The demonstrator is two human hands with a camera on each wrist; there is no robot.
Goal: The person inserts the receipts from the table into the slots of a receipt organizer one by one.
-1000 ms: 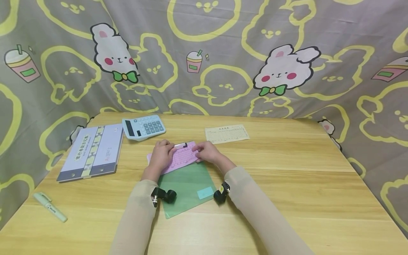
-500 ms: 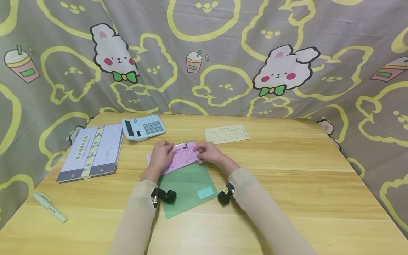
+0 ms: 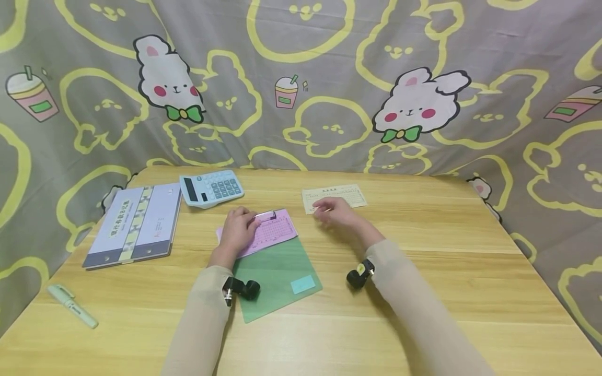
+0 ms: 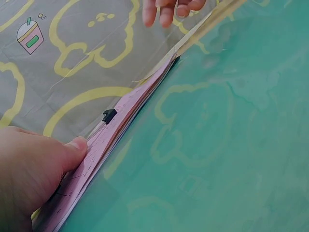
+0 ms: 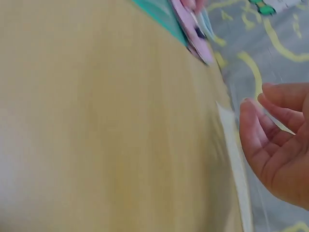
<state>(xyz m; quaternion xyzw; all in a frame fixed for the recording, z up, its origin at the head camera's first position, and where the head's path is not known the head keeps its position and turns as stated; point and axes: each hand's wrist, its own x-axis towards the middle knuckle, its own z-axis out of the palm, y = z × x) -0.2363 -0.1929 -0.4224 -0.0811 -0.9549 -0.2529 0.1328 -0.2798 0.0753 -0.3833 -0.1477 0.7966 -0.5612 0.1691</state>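
Note:
A stack of pink printed slips (image 3: 277,234) lies along the far edge of a green translucent sheet (image 3: 275,271), under a metal clip (image 3: 266,215) with a black end. My left hand (image 3: 236,230) grips the stack's left part beside the clip. In the left wrist view its thumb (image 4: 75,152) presses on the top slip; the other fingers are hidden. My right hand (image 3: 338,213) hovers, holding nothing, over the near left corner of a cream printed slip (image 3: 354,195). Its fingers curve loosely in the right wrist view, thumb and fingertips apart.
A blue calculator (image 3: 213,188) and a lilac binder (image 3: 136,224) stand at the left of the wooden table (image 3: 447,261). A pale green highlighter (image 3: 72,307) lies nearer at the left. A small blue label (image 3: 303,284) sits on the green sheet. Patterned cloth (image 3: 338,68) hangs behind.
My right hand has let go of the pink slips' right end and moved right to the cream slip. My left hand has stayed in place.

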